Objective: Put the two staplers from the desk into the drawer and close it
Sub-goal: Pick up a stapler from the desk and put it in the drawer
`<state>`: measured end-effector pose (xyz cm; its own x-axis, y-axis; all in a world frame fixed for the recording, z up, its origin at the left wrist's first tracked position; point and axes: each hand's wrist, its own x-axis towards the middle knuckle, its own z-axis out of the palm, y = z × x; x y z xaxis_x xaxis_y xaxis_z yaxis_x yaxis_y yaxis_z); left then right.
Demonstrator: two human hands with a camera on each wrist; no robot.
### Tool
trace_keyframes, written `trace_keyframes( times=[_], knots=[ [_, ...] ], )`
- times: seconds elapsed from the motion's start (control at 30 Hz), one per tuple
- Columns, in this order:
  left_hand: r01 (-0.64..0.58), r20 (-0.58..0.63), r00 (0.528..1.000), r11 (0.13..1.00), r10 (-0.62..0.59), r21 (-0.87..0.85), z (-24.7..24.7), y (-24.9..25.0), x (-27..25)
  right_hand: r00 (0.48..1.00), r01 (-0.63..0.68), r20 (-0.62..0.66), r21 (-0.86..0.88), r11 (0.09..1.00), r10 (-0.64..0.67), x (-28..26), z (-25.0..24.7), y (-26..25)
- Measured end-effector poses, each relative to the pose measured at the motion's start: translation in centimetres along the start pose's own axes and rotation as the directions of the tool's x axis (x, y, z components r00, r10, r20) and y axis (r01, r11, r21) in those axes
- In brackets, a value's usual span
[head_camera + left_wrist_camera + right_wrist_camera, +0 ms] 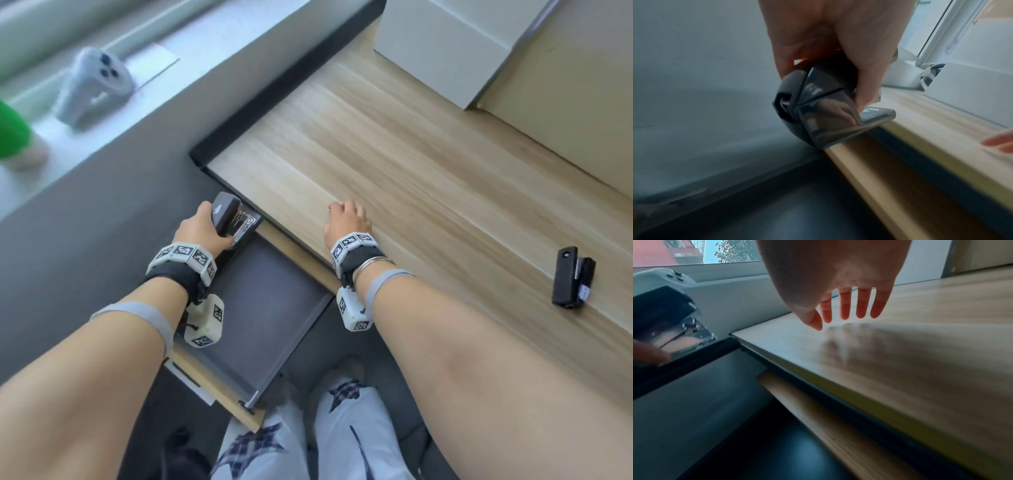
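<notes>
My left hand (202,228) grips a black stapler (228,219) with a shiny metal base, holding it over the far left corner of the open drawer (274,308), just below the desk edge. In the left wrist view the fingers wrap the stapler (818,104) from above. A second black stapler (572,277) lies on the wooden desk (411,164) at the right, near its front edge. My right hand (347,222) hovers over the desk near that edge, fingers straight and spread (844,305), holding nothing.
The drawer's dark inside shows nothing but the stapler over it. A white box (445,44) stands at the desk's far right. On the windowsill lie a white controller (99,82) and a green object (10,133). My legs (308,438) are below the drawer front.
</notes>
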<state>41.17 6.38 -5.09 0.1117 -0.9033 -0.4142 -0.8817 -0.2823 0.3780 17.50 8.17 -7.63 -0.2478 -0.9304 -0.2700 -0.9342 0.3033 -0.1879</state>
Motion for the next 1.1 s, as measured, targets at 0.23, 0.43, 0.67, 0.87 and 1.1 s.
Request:
trace_keyframes(
  times=[0.23,0.43,0.67,0.87,1.1],
  knots=[
    [0.063,0.123,0.99,0.994,-0.075,0.095,5.4,-5.9,1.4,0.984,-0.07,-0.158,0.058,0.996,0.078,0.5,2.5,-2.4],
    [0.11,0.18,0.975,0.985,-0.133,0.132,10.4,-8.7,4.1,0.955,-0.154,-0.23,0.163,0.975,0.189,0.9,4.1,-2.9],
    [0.128,0.221,0.962,0.982,-0.157,0.14,15.1,-10.8,6.7,0.941,-0.173,-0.257,0.196,0.965,0.221,1.2,5.0,-2.9],
    [0.133,0.236,0.957,0.979,-0.167,0.154,17.8,-11.3,8.4,0.937,-0.158,-0.282,0.191,0.969,0.208,1.2,5.4,-2.9],
    [0.164,0.258,0.946,0.976,-0.198,0.146,19.2,-11.1,9.4,0.922,-0.133,-0.335,0.199,0.971,0.195,1.3,5.7,-2.8]
  ],
)
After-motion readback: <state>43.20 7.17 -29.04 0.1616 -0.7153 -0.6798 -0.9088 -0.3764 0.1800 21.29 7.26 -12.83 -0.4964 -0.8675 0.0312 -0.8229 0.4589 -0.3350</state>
